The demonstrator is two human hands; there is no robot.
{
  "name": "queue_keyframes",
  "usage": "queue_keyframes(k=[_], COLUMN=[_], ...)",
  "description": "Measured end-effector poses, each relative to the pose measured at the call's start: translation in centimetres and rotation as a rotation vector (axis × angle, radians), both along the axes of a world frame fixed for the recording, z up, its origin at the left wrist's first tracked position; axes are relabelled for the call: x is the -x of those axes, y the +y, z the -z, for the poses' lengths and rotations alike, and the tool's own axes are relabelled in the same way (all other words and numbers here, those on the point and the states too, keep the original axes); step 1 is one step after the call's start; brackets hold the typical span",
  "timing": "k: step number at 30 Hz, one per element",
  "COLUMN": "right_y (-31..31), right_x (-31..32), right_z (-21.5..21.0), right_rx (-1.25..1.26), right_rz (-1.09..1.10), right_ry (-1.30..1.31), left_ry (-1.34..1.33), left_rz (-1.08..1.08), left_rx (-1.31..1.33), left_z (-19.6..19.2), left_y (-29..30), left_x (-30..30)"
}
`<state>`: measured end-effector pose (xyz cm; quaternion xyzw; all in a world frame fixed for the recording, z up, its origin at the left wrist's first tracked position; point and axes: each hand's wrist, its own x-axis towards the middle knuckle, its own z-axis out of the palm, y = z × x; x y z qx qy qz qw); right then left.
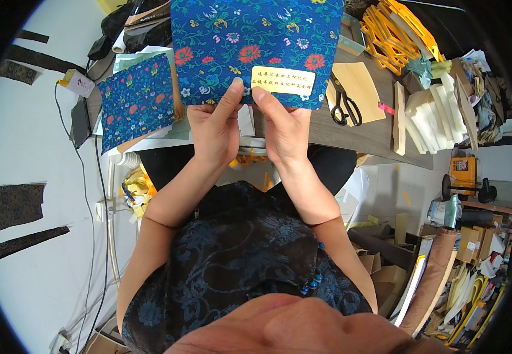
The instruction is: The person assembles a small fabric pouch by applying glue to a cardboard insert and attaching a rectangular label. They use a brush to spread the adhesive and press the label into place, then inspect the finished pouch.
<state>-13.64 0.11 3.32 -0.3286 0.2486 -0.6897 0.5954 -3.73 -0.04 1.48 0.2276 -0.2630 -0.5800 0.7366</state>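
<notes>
Both my hands grip the lower edge of a blue floral cloth-covered panel [256, 29] with rounded corners, held up over the table's near edge. My left hand [216, 131] is closed on it, thumb flat on the patterned face and fingers hidden behind. Close beside it, my right hand [286, 128] pinches the same edge, its thumb tip at the corner of a small pale gold label [291, 81]. A matching blue floral piece [138, 103] lies on papers to the left. Black-handled scissors [344, 107] rest right of the panel on tan paper [362, 88].
A wooden-topped table [338, 137] extends behind my hands. Yellow frame-like strips [388, 35] and a stack of cream padded pieces [436, 115] crowd its right side. Cables run down on the left near a dark phone-like slab [80, 123]. Rolls and boxes stand lower right.
</notes>
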Motion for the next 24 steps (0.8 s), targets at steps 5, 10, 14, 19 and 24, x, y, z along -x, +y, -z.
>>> queue_keyframes(k=[5, 10, 14, 19, 24], right_y=[-0.06, -0.02, 0.06, -0.08, -0.01], right_x=[-0.08, -0.31, -0.13, -0.01, -0.07], right_z=[0.33, 0.61, 0.46, 0.8, 0.51], right_rx=[-0.017, -0.033, -0.056, -0.05, -0.008], right_rz=[0.029, 0.079, 0.055, 0.067, 0.077], right_ry=[-0.009, 0.034, -0.031, -0.026, -0.02], left_ry=[0.026, 0.007, -0.006, -0.016, 0.002], left_rz=[0.009, 0.002, 0.044, 0.031, 0.034], left_rx=[0.021, 0.06, 0.06, 0.087, 0.099], left_z=[0.1, 0.15, 0.26, 0.39, 0.18], left_y=[-0.03, 0.02, 0.05, 0.05, -0.03], left_x=[0.16, 0.35, 0.12, 0.18, 0.26])
